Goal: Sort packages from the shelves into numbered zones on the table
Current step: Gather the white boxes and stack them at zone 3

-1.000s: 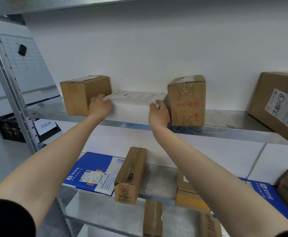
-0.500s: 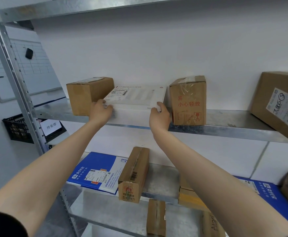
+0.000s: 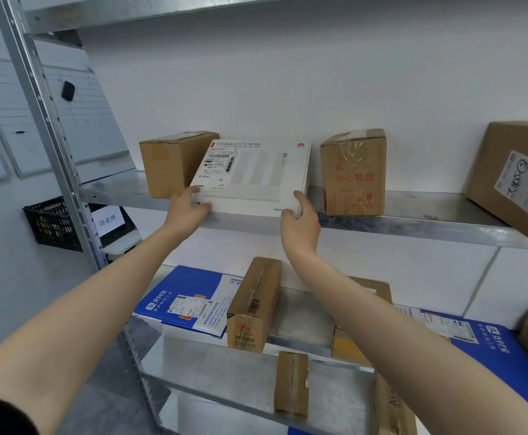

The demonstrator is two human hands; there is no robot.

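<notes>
Cardboard cartons [image 3: 174, 161] are sitting unsorted as the left hand [image 3: 187, 211] is gripping one near corner of a white router box [image 3: 256, 174], the right hand [image 3: 298, 224] the other, tilting it at the edge of the upper shelf [image 3: 413, 222], suggesting sorting is only beginning.

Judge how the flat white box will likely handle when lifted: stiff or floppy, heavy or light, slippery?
Probably stiff: the white box shows straight edges though held only at its near corners by the left hand and right hand. Likely light, being thin. Its smooth face may slip.
</notes>
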